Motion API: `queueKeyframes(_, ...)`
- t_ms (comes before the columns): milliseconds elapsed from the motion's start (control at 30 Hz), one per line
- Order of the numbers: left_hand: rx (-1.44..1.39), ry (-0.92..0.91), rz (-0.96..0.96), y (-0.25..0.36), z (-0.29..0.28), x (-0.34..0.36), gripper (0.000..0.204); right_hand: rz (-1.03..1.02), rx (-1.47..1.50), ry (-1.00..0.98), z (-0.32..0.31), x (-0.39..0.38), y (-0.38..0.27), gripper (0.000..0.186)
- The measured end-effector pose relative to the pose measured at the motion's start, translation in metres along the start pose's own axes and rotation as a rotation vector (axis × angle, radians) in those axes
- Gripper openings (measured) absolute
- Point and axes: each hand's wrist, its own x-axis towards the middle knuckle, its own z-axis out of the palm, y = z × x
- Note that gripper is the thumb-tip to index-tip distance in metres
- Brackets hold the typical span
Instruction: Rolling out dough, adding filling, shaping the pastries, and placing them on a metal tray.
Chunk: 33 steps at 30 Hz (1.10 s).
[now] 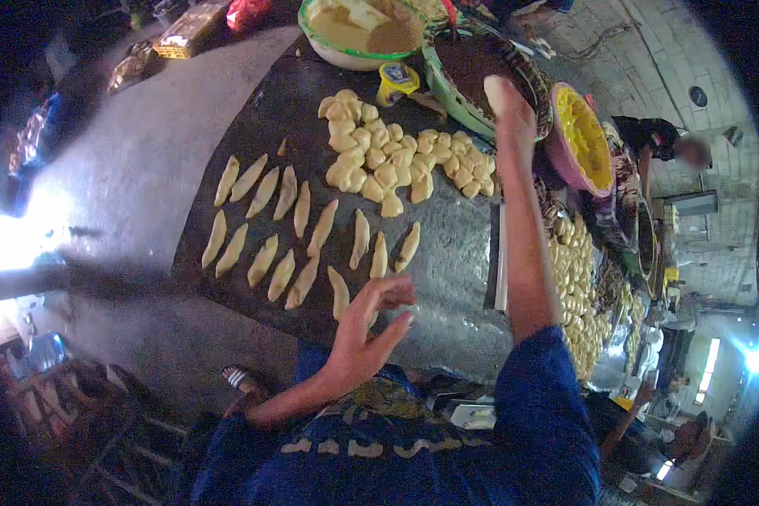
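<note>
Head view: left hand [360,339] curves wide and seemingly empty beside shaped dough strips [303,283] on the dark table [295,110]; careless lowering could squash one; the right hand [512,111] reaches to the green basin [449,94], its grip I cannot tell

dim indoor light is broken by white glare [17,232] beyond the table's [455,253] left edge and by a bluish flare [757,361] far past its right; sheen is cast near that edge, outer lines are bowed, the view's black rim is speckled.
</note>
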Motion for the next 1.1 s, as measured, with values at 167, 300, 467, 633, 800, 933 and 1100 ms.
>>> queueKeyframes(167, 0.198, 0.069, -0.021, -0.001, -0.027, -0.007, 0.026, 0.152, -0.748, -0.588, 0.05, 0.096, 0.067, 0.076)
queueKeyframes(300, 0.178, 0.133, -0.015, -0.005, -0.035, -0.005, 0.02, 0.099, -0.673, -0.499, 0.063, 0.122, 0.109, 0.09)
queueKeyframes(467, 0.272, 0.141, 0.033, -0.01, -0.042, -0.006, 0.019, 0.192, -0.792, -0.498, 0.061, 0.14, 0.127, 0.086)
queueKeyframes(633, 0.339, 0.106, 0.038, -0.008, -0.035, 0.002, 0.015, 0.085, -0.364, -0.473, 0.027, 0.115, 0.126, 0.074)
queueKeyframes(800, 0.21, 0.044, -0.081, -0.001, -0.028, 0.005, 0.017, 0.234, 0.117, -0.503, -0.024, 0.083, 0.07, 0.054)
queueKeyframes(933, -0.194, 0.081, -0.165, -0.018, -0.012, 0.016, 0.025, 0.705, 0.814, -0.652, -0.056, -0.039, 0.031, 0.047)
queueKeyframes(1100, 0.53, -0.031, -0.02, -0.041, 0.004, 0.011, 0.03, 0.976, 0.964, -0.873, -0.05, -0.217, 0.015, 0.045)
